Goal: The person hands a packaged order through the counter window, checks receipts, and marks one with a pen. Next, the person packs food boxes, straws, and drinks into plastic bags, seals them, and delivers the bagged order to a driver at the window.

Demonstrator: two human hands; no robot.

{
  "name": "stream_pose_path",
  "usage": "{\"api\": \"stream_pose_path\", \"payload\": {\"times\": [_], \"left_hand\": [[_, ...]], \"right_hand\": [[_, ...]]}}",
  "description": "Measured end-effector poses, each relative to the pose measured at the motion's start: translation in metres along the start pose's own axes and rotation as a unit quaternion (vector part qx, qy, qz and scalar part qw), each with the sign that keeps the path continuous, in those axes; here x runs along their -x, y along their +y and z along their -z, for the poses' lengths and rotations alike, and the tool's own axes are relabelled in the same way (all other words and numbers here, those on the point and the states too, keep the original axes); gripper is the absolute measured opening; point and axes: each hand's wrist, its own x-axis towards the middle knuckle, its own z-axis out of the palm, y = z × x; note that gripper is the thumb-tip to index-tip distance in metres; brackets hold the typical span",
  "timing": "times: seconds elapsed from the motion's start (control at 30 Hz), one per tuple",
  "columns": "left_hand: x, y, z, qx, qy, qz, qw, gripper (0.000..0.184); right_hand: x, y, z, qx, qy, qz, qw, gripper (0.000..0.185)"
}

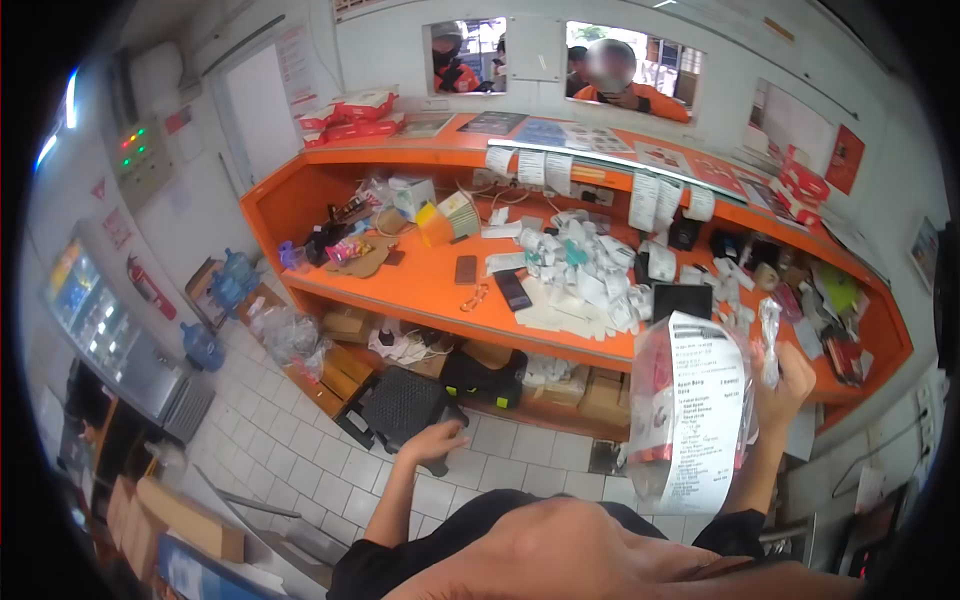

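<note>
My right hand (788, 385) is raised at the right and closed around the twisted neck of a clear plastic bag (648, 425). Something red and white shows inside the bag, partly hidden. Across its front hangs a long printed receipt (705, 420). My left hand (432, 440) is low in front of me, over a dark stool (405, 405), holding nothing, its fingers loosely bent and apart.
An orange counter (410, 290) runs ahead, bearing a heap of crumpled receipts (590, 265), a phone (512, 290) and a dark screen (682, 302). Beyond two wall openings stand people in orange (650, 100). Water jugs (203, 345) and a fridge (105, 320) are at left.
</note>
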Motion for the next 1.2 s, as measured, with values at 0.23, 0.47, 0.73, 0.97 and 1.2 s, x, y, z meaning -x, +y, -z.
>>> {"api": "stream_pose_path", "payload": {"times": [0.23,0.47,0.73,0.97,1.2], "left_hand": [[-0.215,-0.024,0.076,0.15,-0.054,-0.068,0.985,0.064],[-0.339,-0.197,0.075,0.296,0.221,0.201,0.907,0.075],[-0.414,-0.293,0.173,0.342,0.415,0.407,0.739,0.072],[-0.49,-0.301,0.178,0.209,0.391,0.607,0.659,0.078],[-0.551,-0.221,0.142,0.301,0.3,0.53,0.734,0.075]], "right_hand": [[-0.144,0.067,-0.224,-0.046,-0.035,0.113,0.992,0.024],[-0.32,0.083,-0.406,-0.07,0.0,0.171,0.983,0.03],[-0.482,0.112,-0.643,0.07,0.019,0.188,0.979,0.039],[-0.552,0.093,-0.826,0.12,-0.053,0.217,0.967,0.045],[-0.558,0.084,-0.967,0.175,-0.179,0.182,0.951,0.055]]}}
